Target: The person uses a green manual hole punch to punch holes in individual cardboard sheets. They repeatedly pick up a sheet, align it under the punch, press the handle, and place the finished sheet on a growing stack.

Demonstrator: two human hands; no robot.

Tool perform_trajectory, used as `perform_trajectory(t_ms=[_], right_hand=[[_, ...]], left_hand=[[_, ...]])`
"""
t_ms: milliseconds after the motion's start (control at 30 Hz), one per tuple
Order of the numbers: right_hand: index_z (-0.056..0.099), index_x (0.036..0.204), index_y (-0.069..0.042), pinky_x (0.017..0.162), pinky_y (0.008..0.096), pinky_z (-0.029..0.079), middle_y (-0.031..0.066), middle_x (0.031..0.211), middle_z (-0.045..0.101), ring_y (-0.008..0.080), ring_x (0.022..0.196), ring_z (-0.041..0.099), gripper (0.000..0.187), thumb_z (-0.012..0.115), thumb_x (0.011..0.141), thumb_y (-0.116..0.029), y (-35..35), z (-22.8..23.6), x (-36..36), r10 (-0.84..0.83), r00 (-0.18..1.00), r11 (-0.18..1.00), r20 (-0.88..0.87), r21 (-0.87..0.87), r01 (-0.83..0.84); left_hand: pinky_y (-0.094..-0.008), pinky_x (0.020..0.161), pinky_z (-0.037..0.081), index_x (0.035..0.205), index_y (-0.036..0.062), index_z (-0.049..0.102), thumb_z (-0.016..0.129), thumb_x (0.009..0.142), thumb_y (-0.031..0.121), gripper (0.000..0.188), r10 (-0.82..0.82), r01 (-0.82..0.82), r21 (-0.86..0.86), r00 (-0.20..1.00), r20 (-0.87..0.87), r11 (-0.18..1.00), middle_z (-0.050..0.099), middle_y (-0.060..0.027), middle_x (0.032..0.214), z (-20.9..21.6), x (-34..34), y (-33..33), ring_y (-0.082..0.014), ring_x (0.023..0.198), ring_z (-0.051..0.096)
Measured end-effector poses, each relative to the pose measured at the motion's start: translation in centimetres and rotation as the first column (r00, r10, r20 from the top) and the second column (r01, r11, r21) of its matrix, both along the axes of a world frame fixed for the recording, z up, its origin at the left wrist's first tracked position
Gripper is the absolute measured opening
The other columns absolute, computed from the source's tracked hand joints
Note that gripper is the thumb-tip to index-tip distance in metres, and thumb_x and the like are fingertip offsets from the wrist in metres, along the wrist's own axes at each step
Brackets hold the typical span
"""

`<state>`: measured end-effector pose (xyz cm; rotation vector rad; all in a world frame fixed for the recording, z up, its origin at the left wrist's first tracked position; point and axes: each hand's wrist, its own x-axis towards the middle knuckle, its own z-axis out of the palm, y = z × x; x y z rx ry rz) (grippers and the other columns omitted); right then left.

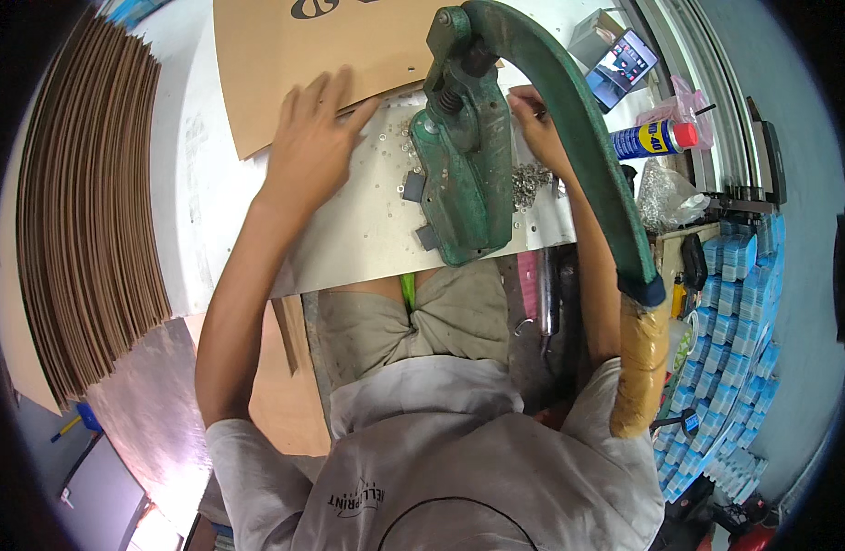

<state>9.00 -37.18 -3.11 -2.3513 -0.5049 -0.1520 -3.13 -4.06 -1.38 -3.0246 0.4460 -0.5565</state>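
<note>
A green hand-lever press (468, 156), likely for eyelets, stands on a pale metal-topped table, with its long arm curving right and down to a tan taped handle (639, 367). My left hand (317, 138) lies with fingers spread on the near edge of a brown paper sheet (349, 55), left of the press. The sheet's right part reaches behind the press head. On the other side of the press is my right hand (539, 129), its fingers curled together, partly behind the lever. What they hold, if anything, is hidden. Small metal rings (531, 184) lie piled beside the press.
A tall stack of brown sheets (87, 211) stands at the left. At the back right are a phone (622, 69), a blue spray can with red cap (652, 140) and a plastic bag (666, 195). Bundled light-blue packs (726, 340) fill the right side.
</note>
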Motion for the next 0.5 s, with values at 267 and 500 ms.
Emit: perform_trajectory(t_ms=[267, 500], right_hand=[[0.071, 0.106, 0.005, 0.079, 0.0327, 0.051, 0.0103, 0.093, 0.071, 0.0169, 0.088, 0.065, 0.024, 0.070, 0.092, -0.014, 4.5, -0.7, -0.4, 0.074, 0.977, 0.997, 0.198, -0.016, -0.072], [0.069, 0.121, 0.000, 0.094, 0.0388, 0.053, 0.0103, 0.115, 0.074, 0.0216, 0.099, 0.068, 0.043, 0.083, 0.084, -0.017, 6.2, 0.1, -4.8, 0.369, 0.899, 0.836, -0.236, 0.507, -0.210]], left_hand=[[-0.0487, 0.114, 0.045, 0.148, 0.0266, 0.057, 0.069, 0.083, 0.000, 0.072, 0.075, -0.075, 0.003, 0.995, -0.068, 0.997, 0.054, -0.0155, 0.153, -0.2, -1.9, 4.0, -0.0393, 0.134, 0.055], [-0.0420, 0.096, 0.057, 0.133, 0.0201, 0.068, 0.067, 0.075, -0.008, 0.065, -0.023, 0.018, -0.267, 1.000, -0.017, 0.964, 0.068, -0.0084, 0.137, 0.2, 0.1, 2.2, -0.0315, 0.115, 0.067]])
